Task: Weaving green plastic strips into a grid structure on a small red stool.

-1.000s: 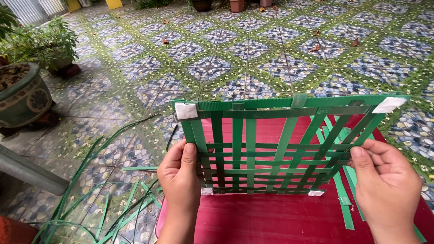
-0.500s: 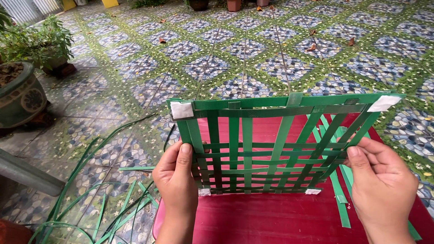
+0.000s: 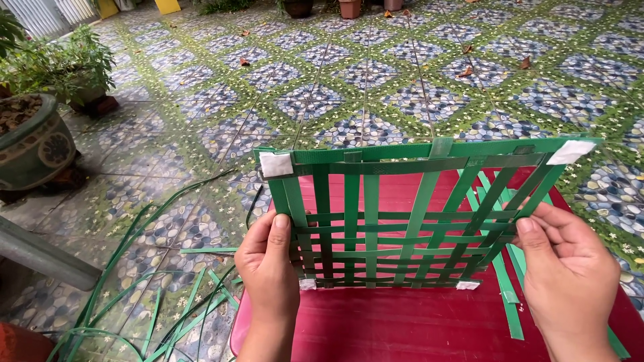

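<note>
I hold a loosely woven panel of green plastic strips (image 3: 402,221) upright over a red table (image 3: 402,328). White tape pieces mark its corners. My left hand (image 3: 268,261) grips the panel's left edge, thumb on the front. My right hand (image 3: 570,275) pinches the right edge where the slanted strips end. The panel's bottom edge rests on or just above the red surface. Several horizontal strips are woven through the vertical ones in the lower half.
Loose green strips (image 3: 154,295) lie scattered on the patterned tile floor at lower left, and more strips (image 3: 503,295) lie on the table at right. A large ceramic planter (image 3: 27,141) and a potted plant (image 3: 74,64) stand at left.
The view has shifted slightly; the woven panel sits a little more centred. Both hands keep the same grip on its edges.
</note>
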